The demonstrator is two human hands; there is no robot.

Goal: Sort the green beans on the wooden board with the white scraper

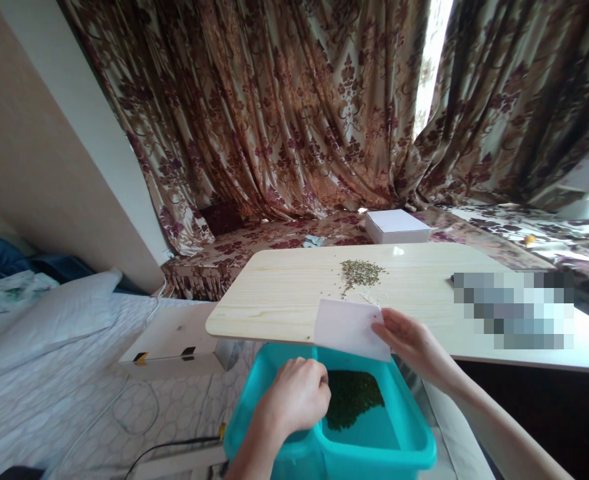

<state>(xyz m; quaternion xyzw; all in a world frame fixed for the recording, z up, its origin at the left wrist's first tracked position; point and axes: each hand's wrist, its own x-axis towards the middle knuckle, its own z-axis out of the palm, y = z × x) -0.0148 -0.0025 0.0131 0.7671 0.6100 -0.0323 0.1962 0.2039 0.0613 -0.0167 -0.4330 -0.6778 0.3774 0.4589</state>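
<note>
Paper (349, 327), clamped near its right edge in the right hand (409, 339), perhaps to leave most of its face uncovered. Beyond that grip, loose green bits (362, 273) on the pale tabletop (269, 287); below it, a turquoise tub (427, 448) near the table's edge, seemingly for easy reach. Leftward, the left hand (297, 393) over the tub, fingers curled together, contents hidden, beside a darker green heap (353, 400) in the right compartment.

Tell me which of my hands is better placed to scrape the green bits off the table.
Probably your right hand: it holds the white card at the table's near edge, beside the green bits. Your left hand is curled over the teal bin.
</note>
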